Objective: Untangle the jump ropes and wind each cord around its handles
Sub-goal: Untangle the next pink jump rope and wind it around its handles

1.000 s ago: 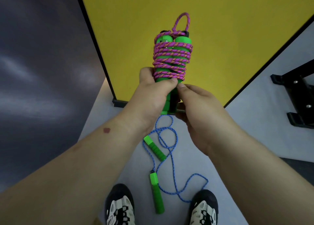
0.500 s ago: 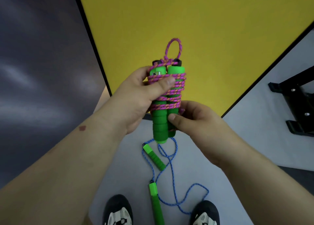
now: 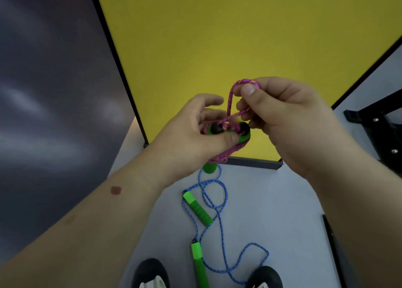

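We hold wound pink rope bundle (image 3: pixel 226 139) in left hand (image 3: pixel 191 135), fingers curled round handles; right hand (image 3: pixel 280 115) pinches last loop (image 3: pixel 237 98) at 12 o'clock. Blue rope (image 3: pixel 219 209) loose on floor (image 3: pixel 282 211) at 6 o'clock, unwound, we judge half left.

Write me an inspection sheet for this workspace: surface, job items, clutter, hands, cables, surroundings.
Surface: pale grey floor.
Job items: pink rope wound round paired green handles, one loop standing free; blue rope lying loose on the floor with two green handles apart.
Clutter: nothing seen.
Hands: left hand grips the wound handles; right hand pinches the pink loop.
Cables: nothing seen besides the ropes.
Surroundings: yellow panel ahead, dark wall left, black metal frame right, two shoes below.
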The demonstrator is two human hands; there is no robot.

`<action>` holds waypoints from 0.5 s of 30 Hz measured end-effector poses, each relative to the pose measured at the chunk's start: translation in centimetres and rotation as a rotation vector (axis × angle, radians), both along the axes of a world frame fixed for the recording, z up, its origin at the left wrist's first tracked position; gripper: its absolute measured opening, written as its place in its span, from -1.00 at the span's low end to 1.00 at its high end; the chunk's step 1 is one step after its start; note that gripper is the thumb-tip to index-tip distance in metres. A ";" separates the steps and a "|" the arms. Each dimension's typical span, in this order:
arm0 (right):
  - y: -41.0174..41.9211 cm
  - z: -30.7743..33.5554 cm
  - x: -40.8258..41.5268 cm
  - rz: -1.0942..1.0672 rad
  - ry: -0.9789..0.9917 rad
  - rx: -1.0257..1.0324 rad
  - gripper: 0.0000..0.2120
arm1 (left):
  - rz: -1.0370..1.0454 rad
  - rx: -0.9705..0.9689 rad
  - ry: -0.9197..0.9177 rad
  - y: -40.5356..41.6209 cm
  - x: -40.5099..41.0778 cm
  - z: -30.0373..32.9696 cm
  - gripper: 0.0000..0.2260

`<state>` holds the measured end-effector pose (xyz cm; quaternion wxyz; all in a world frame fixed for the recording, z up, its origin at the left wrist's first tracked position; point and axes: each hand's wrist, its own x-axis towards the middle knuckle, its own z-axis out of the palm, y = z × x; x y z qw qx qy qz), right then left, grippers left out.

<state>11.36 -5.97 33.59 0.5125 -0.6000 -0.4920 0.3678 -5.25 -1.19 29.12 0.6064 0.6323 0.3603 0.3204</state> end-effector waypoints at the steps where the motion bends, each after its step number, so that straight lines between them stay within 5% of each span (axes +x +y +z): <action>1: 0.3 0.2 0.1 0.048 0.010 0.006 -0.83 | -0.001 -0.022 -0.087 0.2 0.3 0.6 -0.54; 5: 2.0 1.7 1.0 0.166 -0.015 0.008 -0.80 | 0.108 0.094 -0.229 1.5 1.5 2.8 -0.79; 15: 6.0 15.0 4.1 0.107 -0.050 -0.022 -0.90 | 0.335 0.141 -0.157 5.6 3.6 16.1 -0.83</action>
